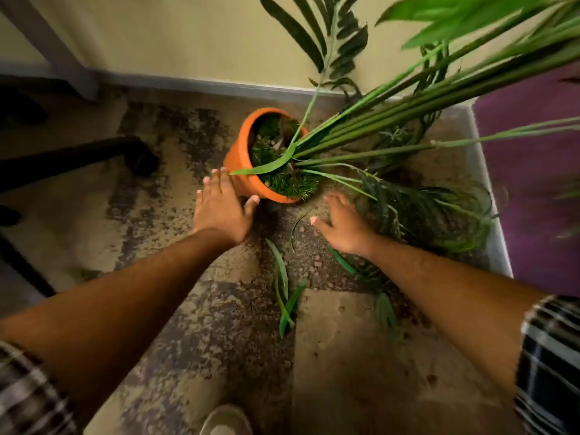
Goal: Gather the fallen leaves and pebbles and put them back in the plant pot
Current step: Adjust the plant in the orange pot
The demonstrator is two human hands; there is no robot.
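Fallen leaves [287,296] are seen nearest on the mottled carpet [194,324], lying in a loose bunch with their long axes running roughly away from the viewer, just beyond a light shoe [226,420]. Small pebbles [309,259] are scattered beside them, between the two forearms. The left hand [221,207] is spread flat with straight fingers and is laid against the near side of the terracotta plant pot [241,155]; nothing is grasped. The right hand [340,222] is held relaxed and empty, just beside drooping fronds. The pot is tipped over, its mouth turned to the right and toward the viewer, its stems [408,111] stretching up to the right. A chair caster [141,158] is seen at left, below the wall [188,36].
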